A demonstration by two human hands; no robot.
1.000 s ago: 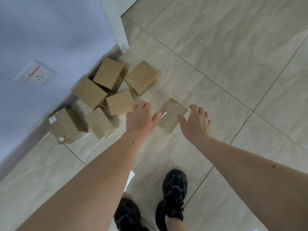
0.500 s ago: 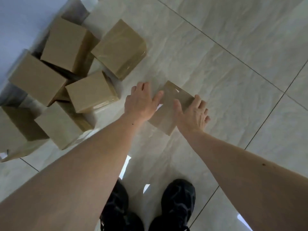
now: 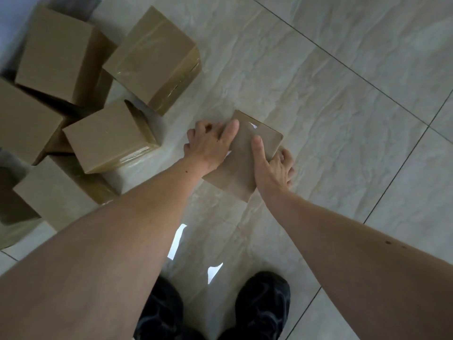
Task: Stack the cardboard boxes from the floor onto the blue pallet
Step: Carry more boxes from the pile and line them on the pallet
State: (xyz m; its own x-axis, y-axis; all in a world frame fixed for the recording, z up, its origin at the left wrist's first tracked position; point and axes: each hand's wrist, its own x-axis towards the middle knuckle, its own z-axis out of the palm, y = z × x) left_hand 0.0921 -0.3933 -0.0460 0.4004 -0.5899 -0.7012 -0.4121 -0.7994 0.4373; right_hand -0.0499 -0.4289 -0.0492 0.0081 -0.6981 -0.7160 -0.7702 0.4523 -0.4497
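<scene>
A pile [image 3: 81, 99] of plain brown taped boxes lies at left on the tiled floor [image 3: 318, 82]. Right of it the left hand [image 3: 208, 146] and the right hand [image 3: 272, 165] grip one small box [image 3: 245, 163] from either side, thumbs on top, fingers curled over its edges. Its long axis runs from near-left to far-right.

An indoor room, perhaps a storeroom or home. Glossy beige marble-look floor tiles [image 3: 306, 69] cover the ground. Sealed cardboard boxes [image 3: 110, 136] crowd the far left.
</scene>
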